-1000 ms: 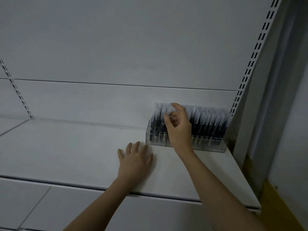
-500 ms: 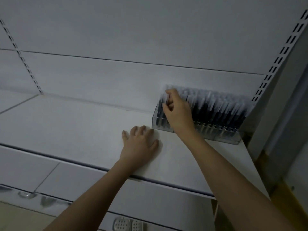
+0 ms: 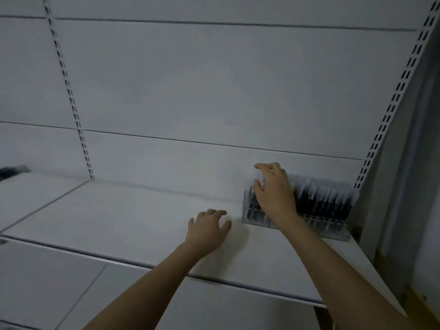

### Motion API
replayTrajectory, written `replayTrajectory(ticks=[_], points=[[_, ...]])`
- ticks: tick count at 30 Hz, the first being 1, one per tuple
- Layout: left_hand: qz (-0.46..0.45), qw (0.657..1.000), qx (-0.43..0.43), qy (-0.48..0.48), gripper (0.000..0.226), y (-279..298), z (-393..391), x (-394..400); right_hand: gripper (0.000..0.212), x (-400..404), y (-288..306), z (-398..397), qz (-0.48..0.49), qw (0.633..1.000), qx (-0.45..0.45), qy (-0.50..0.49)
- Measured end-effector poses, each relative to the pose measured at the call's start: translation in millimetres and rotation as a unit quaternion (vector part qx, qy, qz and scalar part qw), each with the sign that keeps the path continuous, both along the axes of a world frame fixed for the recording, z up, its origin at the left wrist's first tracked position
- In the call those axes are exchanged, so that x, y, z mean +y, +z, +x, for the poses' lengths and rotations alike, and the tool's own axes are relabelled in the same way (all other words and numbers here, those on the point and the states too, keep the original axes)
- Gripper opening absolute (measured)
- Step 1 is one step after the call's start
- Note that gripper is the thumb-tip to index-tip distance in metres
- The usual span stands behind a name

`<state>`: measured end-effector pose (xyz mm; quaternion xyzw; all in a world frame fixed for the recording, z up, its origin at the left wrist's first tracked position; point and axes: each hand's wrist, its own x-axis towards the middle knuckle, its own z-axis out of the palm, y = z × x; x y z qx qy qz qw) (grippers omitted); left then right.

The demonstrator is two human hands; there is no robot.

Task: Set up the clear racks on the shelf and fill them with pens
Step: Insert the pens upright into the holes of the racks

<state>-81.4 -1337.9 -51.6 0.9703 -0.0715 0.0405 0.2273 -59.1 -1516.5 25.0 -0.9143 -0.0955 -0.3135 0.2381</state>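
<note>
Your right hand (image 3: 273, 194) pinches a pen cap at the clear rack (image 3: 328, 231) in the shelf's (image 3: 119, 222) right corner, left hand (image 3: 208, 228) flat with fingers spread; a careless tug could topple neighbouring pens (image 3: 321, 198).

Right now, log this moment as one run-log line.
left hand: flat on shelf | right hand: fingers at pens on left end of clear rack | rack: full, far right

shelf (image 3: 119, 217) bare leftward, rack (image 3: 333, 231) (pen-filled) blocking right corner
</note>
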Motion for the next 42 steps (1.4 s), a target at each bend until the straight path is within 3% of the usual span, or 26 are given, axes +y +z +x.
replayTrajectory(ticks=[4,7,11,21,32,37,42], points=[[0.006,1.0,-0.024,0.019,0.049,23,-6,94,0.03,74,9,-12,-0.004,0.999,0.011,0.032],[0.006,0.999,-0.018,0.051,0.051,26,-25,175,0.03,153,3,-19,0.009,0.993,0.081,0.085],[0.021,0.993,-0.007,0.119,0.055,27,-56,287,0.037,276,0,-27,0.004,0.968,0.179,0.175],[-0.001,0.962,-0.011,0.273,0.052,33,-94,514,0.045,519,-17,-29,-0.027,0.917,0.275,0.287],[-0.055,0.944,-0.011,0.324,0.061,5,-30,695,0.049,703,-74,112,-0.142,0.922,0.273,0.236],[-0.016,0.939,0.022,0.342,0.083,24,49,741,0.03,754,-85,167,-0.11,0.95,0.238,0.171],[0.045,0.938,0.119,0.321,0.102,32,129,741,0.031,766,-98,180,-0.094,0.964,0.202,0.144]])
